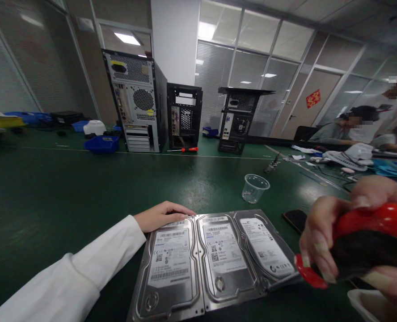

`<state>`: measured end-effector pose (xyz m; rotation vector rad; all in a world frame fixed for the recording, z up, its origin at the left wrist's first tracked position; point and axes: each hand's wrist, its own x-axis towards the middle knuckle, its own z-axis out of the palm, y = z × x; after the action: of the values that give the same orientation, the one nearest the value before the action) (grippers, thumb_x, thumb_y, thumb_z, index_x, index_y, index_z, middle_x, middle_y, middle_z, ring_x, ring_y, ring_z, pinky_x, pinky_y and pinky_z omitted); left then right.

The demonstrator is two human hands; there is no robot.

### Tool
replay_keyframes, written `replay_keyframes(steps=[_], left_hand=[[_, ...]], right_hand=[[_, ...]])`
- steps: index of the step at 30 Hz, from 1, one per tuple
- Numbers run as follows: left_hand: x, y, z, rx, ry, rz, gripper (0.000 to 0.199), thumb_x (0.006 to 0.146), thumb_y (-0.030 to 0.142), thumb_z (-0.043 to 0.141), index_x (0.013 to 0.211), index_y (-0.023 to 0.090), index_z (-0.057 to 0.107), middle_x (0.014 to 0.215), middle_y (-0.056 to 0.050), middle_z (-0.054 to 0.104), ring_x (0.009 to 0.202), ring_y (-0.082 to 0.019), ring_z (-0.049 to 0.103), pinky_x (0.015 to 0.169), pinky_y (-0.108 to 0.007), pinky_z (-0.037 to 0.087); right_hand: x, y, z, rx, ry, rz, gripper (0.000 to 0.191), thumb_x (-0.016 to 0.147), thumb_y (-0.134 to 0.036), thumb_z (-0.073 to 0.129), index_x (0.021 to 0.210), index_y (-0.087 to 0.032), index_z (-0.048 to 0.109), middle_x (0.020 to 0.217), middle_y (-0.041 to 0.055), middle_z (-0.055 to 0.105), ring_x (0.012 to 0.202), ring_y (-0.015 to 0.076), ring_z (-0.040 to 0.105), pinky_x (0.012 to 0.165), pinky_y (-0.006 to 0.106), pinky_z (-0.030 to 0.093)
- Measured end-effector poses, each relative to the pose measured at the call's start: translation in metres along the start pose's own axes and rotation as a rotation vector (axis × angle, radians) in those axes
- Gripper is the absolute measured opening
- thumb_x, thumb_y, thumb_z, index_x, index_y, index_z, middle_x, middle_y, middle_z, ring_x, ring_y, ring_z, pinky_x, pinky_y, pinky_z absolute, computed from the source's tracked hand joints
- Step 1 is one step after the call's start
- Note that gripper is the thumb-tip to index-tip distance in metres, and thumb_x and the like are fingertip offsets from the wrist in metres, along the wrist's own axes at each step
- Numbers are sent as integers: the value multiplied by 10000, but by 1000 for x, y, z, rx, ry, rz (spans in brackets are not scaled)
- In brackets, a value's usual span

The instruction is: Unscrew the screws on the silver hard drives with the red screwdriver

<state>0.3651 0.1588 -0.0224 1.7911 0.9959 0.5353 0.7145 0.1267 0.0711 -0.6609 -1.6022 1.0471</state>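
Observation:
Three hard drives lie side by side, label side up: the left hard drive (170,277), the middle hard drive (227,255) and the right hard drive (267,246). My left hand (163,215) rests on the far edge of the left drive, fingers stretched toward the middle one. At the right edge of the view, my right hand (322,237) is wrapped round a glossy red-and-black tool (369,230). This tool is close to the camera, blurred and cut off, so its exact kind does not show. Its red lower end is beside the right drive.
A clear plastic cup (255,190) with small bits inside stands beyond the drives. A dark phone-like object (295,219) lies near my right hand. Computer cases (143,98), a red screwdriver (188,150) and a blue bin (102,144) are farther back. Several people sit or stand at right.

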Motion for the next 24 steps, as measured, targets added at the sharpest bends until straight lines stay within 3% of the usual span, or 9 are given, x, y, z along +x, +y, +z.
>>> replay_keyframes(steps=[6,12,16,21,24], left_hand=[[1,4,0,9,-3,-7,338,884,388,521,1152,198,599,1177,-64,597,1085,-236,537,901,-311,433],[1,2,-1,10,-8,-1,331,889,381,520,1156,200,596,1178,-59,597,1088,-228,536,916,-305,421],[1,0,0,13,-2,12,334,888,387,526,1150,195,601,1175,-59,600,1087,-230,535,927,-303,410],[1,-1,0,14,3,20,344,886,403,525,1146,192,604,1168,-57,604,1082,-228,538,925,-303,408],[1,-3,-1,16,4,25,332,890,392,525,1147,197,602,1167,-47,606,1077,-217,541,925,-291,405]], right_hand=[[-3,-4,31,-3,13,1,430,630,-438,718,1011,-347,542,757,39,497,616,226,551,453,350,503],[-7,-13,36,-38,-143,-49,346,783,-444,644,1092,-422,490,798,27,527,586,225,586,473,392,550],[-16,-12,28,-143,-1,-116,326,765,-371,652,1040,-295,494,1015,96,480,697,267,589,522,441,574],[-9,-3,23,23,-229,-233,264,801,-248,620,996,-282,446,732,37,476,487,182,514,355,316,492],[-7,-4,25,54,-173,-188,327,792,-304,653,1055,-319,458,659,19,453,475,179,497,328,289,459]])
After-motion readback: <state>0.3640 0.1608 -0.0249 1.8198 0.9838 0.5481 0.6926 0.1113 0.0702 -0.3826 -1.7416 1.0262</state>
